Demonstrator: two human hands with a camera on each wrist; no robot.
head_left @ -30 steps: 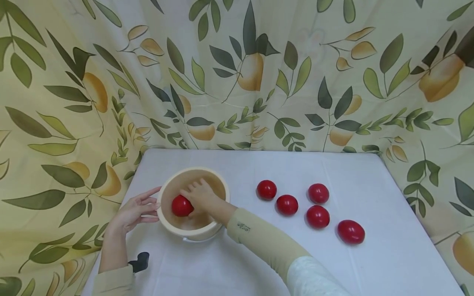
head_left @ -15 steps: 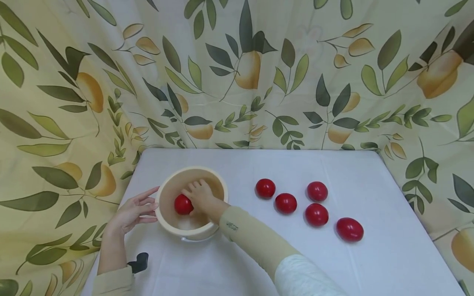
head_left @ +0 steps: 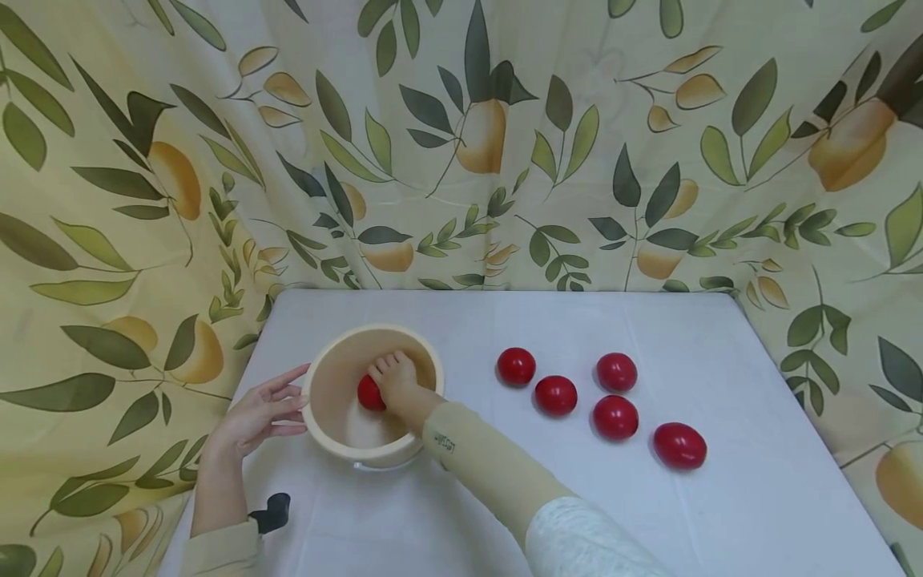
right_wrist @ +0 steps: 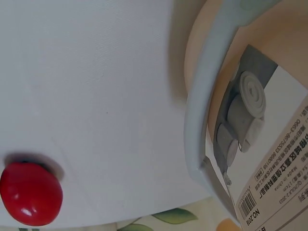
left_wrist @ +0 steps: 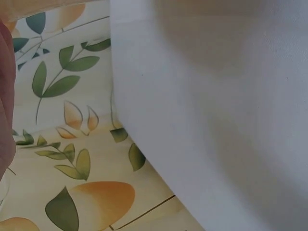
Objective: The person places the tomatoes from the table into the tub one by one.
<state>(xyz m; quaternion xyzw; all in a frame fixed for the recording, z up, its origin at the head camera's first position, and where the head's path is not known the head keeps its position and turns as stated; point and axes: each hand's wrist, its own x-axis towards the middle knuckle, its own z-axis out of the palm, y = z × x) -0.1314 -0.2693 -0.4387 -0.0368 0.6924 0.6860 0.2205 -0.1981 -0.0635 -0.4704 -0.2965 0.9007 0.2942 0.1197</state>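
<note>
A cream bucket point(head_left: 328, 437) stands on the left part of the table. Inside it, my right hand point(head_left: 397, 381) reaches low and grips a red tomato point(head_left: 371, 393), whose right side the fingers cover. My left hand point(head_left: 263, 413) is at the bucket's left side, its fingers extended against the rim. Only a strip of the left hand point(left_wrist: 6, 96) shows in the left wrist view. The right wrist view has the bucket's pale handle point(right_wrist: 199, 96) and a printed label point(right_wrist: 269, 139) on its outer wall; the right hand is out of sight there.
Several tomatoes lie right of the bucket on the white tablecloth point(head_left: 505, 481), among them a left one point(head_left: 516, 366) and a rightmost one point(head_left: 680, 446). A leaf-patterned curtain point(head_left: 461, 232) hangs behind and left of the table. A black strap piece point(head_left: 271, 513) sits at the left wrist.
Inside the bucket, the right hand's fingers have closed further over the tomato, which has shifted slightly right and is more covered. The left hand stays at the rim.
</note>
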